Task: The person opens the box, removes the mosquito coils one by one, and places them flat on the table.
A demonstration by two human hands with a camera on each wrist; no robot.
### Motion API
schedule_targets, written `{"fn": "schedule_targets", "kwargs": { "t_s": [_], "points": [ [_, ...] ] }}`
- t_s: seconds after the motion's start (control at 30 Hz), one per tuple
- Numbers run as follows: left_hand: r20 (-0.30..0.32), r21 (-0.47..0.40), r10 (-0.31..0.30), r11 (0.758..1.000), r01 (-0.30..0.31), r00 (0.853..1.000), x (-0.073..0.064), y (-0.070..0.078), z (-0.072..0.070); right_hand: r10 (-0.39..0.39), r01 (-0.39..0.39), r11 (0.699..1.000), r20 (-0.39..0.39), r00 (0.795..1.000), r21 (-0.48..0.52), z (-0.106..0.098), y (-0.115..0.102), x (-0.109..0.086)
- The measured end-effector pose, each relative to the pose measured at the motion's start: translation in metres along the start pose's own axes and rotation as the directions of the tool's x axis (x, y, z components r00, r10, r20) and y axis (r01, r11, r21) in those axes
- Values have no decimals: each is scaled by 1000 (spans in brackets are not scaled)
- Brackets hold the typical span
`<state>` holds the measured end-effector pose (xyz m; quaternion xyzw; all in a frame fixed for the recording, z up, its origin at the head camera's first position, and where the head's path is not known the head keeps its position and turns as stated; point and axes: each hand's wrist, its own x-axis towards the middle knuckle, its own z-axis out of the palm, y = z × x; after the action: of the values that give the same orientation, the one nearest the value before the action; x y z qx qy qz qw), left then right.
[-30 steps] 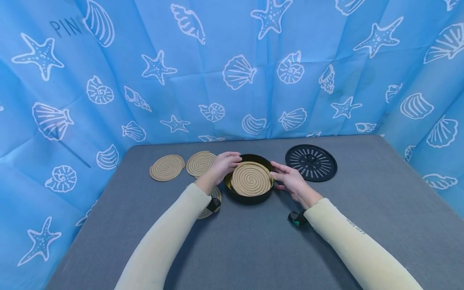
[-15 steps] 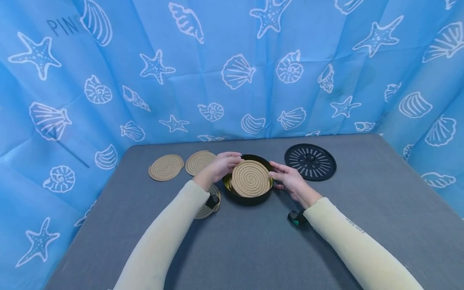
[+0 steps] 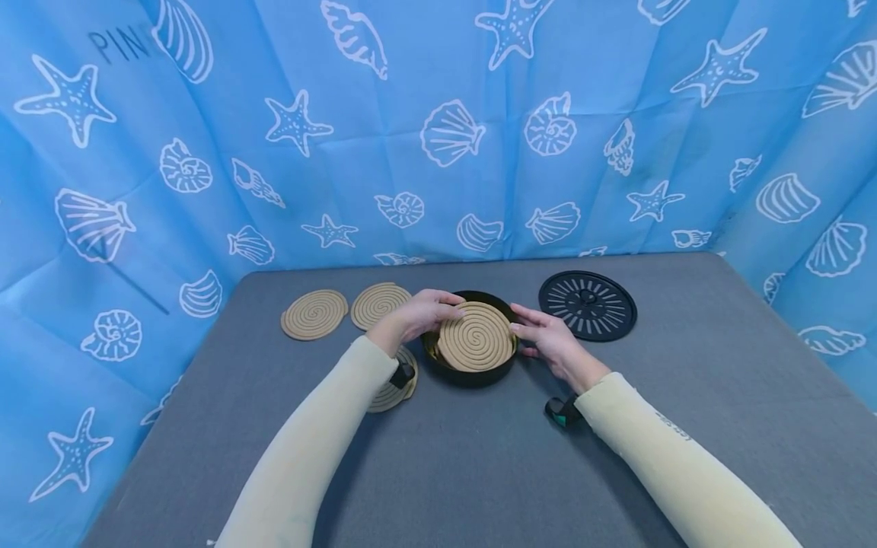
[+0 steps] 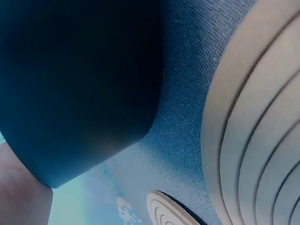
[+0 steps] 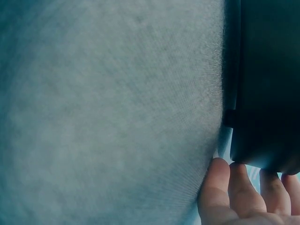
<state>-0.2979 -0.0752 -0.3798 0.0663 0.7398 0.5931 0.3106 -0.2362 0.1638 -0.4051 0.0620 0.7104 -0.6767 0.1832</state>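
Observation:
A tan mosquito coil (image 3: pixel 476 337) lies tilted in the mouth of a round black tin (image 3: pixel 473 378) with a gold-coloured inside. At its upper left edge, my left hand (image 3: pixel 426 313) pinches the coil, thumb over its top. My right hand (image 3: pixel 553 344) holds the tin's right side, the thumb near the coil's edge. In the right wrist view, right fingertips (image 5: pixel 238 171) touch the dark tin wall. The tin's outer wall fills much of the left wrist view, and whatever lies under the coil is hidden.
Two more coils, one at far left (image 3: pixel 314 314) and another beside it (image 3: pixel 379 306), lie on the grey table (image 3: pixel 466 472). A third coil (image 3: pixel 390 397) is partly under my left wrist. The slotted black lid (image 3: pixel 588 306) lies right of the tin.
My left thumb has moved right, over the coil's upper left edge. The coil has shifted slightly in the tin's mouth; my right hand stays almost still.

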Motion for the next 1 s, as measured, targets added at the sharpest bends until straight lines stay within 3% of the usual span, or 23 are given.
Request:
{"fn": "schedule_targets", "kwargs": {
  "t_s": [0.2, 0.33, 0.7, 1.0],
  "points": [
    [28, 63, -4, 998, 2, 1000, -1, 1, 2, 8, -8, 1000, -2, 1000, 5, 1, 0, 1],
    [13, 51, 11, 999, -12, 1000, 1, 0, 4, 8, -8, 1000, 0, 1000, 16, 1, -1, 1],
    [-58, -88, 82, 992, -87, 995, 0, -7, 1, 11, -10, 1000, -8, 1000, 25, 0, -2, -1],
    [-199, -241, 116, 957, -164, 973, -15, -10, -13, 18, -18, 1000, -18, 1000, 16, 1, -1, 1]
  ]
}}
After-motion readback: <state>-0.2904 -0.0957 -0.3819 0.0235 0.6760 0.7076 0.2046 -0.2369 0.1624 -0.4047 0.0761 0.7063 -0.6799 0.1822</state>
